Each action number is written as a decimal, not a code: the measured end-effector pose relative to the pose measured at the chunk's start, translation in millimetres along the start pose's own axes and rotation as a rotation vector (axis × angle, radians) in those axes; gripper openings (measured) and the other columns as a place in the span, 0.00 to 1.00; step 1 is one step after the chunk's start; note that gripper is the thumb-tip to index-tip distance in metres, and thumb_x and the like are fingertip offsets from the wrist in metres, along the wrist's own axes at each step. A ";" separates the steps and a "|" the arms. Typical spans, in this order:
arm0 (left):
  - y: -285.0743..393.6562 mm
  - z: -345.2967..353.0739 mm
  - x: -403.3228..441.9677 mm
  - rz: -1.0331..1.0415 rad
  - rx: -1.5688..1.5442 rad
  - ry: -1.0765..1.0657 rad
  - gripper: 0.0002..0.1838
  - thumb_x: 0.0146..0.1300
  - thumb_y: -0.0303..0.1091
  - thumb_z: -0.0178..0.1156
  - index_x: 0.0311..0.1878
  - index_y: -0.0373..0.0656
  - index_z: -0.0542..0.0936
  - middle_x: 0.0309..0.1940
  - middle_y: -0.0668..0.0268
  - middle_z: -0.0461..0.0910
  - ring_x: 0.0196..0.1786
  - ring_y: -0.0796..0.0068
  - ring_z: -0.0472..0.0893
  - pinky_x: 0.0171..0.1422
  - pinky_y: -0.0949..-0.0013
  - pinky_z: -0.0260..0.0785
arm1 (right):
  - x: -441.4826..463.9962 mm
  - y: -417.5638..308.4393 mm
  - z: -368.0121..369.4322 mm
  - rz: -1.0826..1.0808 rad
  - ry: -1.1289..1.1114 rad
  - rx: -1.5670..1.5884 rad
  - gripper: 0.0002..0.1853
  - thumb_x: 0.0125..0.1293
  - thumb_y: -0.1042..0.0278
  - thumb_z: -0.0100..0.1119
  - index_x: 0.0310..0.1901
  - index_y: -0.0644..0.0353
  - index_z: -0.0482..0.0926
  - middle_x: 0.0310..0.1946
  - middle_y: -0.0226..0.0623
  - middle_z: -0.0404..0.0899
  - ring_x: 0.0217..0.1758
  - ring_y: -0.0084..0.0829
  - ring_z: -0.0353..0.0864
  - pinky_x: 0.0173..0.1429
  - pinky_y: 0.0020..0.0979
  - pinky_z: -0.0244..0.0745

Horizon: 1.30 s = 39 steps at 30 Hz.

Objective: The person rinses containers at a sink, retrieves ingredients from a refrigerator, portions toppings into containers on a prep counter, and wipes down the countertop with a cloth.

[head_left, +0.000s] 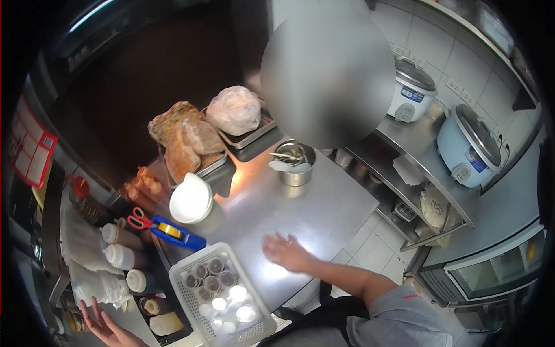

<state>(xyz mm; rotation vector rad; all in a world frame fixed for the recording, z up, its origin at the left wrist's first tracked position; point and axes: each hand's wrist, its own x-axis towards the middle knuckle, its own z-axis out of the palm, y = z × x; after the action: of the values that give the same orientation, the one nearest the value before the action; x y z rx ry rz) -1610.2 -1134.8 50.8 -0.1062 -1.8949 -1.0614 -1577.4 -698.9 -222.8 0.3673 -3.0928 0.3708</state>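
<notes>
My right hand [287, 253] is low over the steel table [243, 214], palm down with its fingers stretched out and slightly blurred. A faint pale edge shows by its fingertips; I cannot make out what it is. Just left of that hand stands a white perforated plastic basket [265, 309] with small lidded cups of dark sauce [213, 283] and several pale-topped cups [237, 294]. At the lower left, my left hand [108, 329] has its fingers spread and holds nothing. It is nearest to clear plastic bags [98, 283] and white-capped squeeze bottles [118, 256].
A blue tape dispenser [179, 234], red-handled scissors [139, 218] and white bowls [191, 198] line the table's left side. Behind are trays of large food pieces [188, 141] and a wrapped bundle [235, 110], plus a utensil pot [296, 173]. Rice cookers [469, 147] stand right.
</notes>
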 end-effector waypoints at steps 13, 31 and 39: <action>191.8 189.1 -220.5 -0.298 -0.453 -0.969 0.11 0.66 0.23 0.59 0.51 0.34 0.77 0.47 0.58 0.80 0.49 0.68 0.79 0.59 0.67 0.71 | -263.4 294.8 21.6 1.334 0.370 0.447 0.18 0.72 0.55 0.43 0.50 0.60 0.75 0.44 0.55 0.80 0.49 0.57 0.79 0.54 0.51 0.74; 374.0 350.6 -411.6 0.175 -0.935 -2.053 0.11 0.65 0.21 0.53 0.49 0.36 0.77 0.44 0.61 0.78 0.44 0.74 0.80 0.52 0.71 0.71 | -685.7 -116.1 103.6 2.307 -0.029 0.773 0.33 0.38 0.53 0.73 0.49 0.58 0.81 0.46 0.49 0.83 0.49 0.46 0.83 0.52 0.40 0.79; 276.8 367.4 -689.5 0.799 -0.344 -2.426 0.17 0.65 0.38 0.55 0.50 0.37 0.80 0.40 0.51 0.83 0.43 0.63 0.84 0.49 0.62 0.75 | -772.4 -167.8 110.7 2.381 0.186 0.862 0.27 0.53 0.49 0.59 0.50 0.59 0.82 0.50 0.49 0.81 0.52 0.50 0.81 0.52 0.45 0.79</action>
<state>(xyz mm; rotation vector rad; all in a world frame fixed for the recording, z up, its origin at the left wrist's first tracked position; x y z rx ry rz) -1341.5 -471.6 -367.5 -3.1398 -2.5726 -0.1904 -784.8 -705.4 -316.6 -2.8226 -1.1845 1.2052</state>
